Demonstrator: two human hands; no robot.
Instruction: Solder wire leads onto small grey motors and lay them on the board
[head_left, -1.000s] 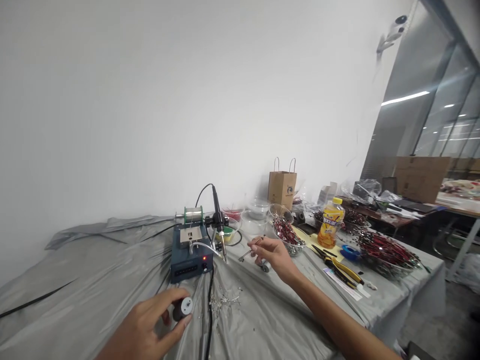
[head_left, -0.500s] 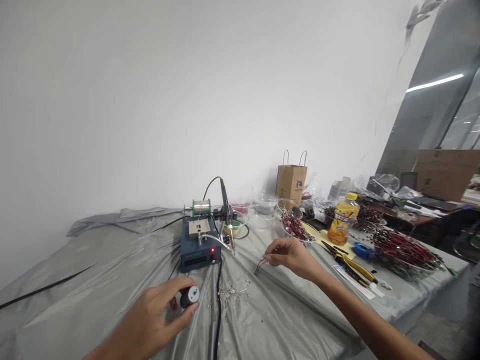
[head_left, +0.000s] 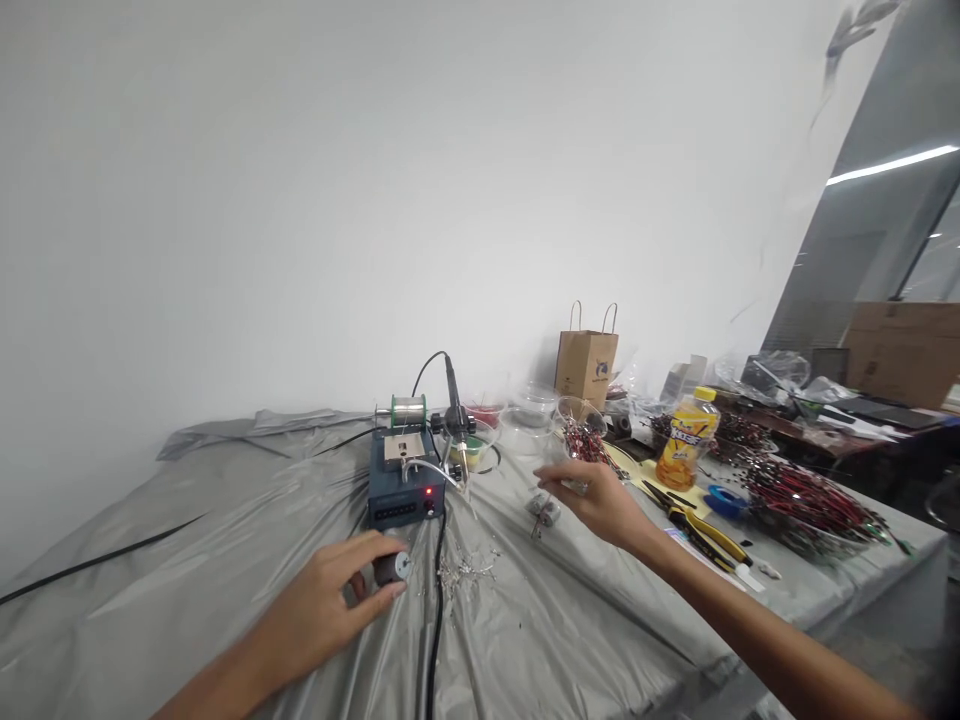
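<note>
My left hand (head_left: 330,600) holds a small cylindrical DC motor (head_left: 388,569) between thumb and fingers, its shaft end facing right. To the right, my right hand (head_left: 592,500) pinches thin red and dark wires (head_left: 538,520) that hang from the fingertips. Just below those fingers a greyish lump (head_left: 550,513) sits on the sheet, too blurred to name. Between the hands and farther back stands a blue soldering station (head_left: 405,497) with a red light on. A soldering iron (head_left: 455,400) is propped tip down in its holder beside it.
A solder spool (head_left: 409,411) rests behind the station. Solder scraps (head_left: 465,572) and a black cable (head_left: 437,625) lie on the grey sheet (head_left: 247,560). To the right are pliers (head_left: 709,540), blue tape (head_left: 726,501), a drink bottle (head_left: 684,445), wire bundles (head_left: 814,500) and a paper bag (head_left: 585,368).
My left hand with the motor has moved slightly up and right. My right hand has risen a little with the wires, and the greyish lump below it now shows more.
</note>
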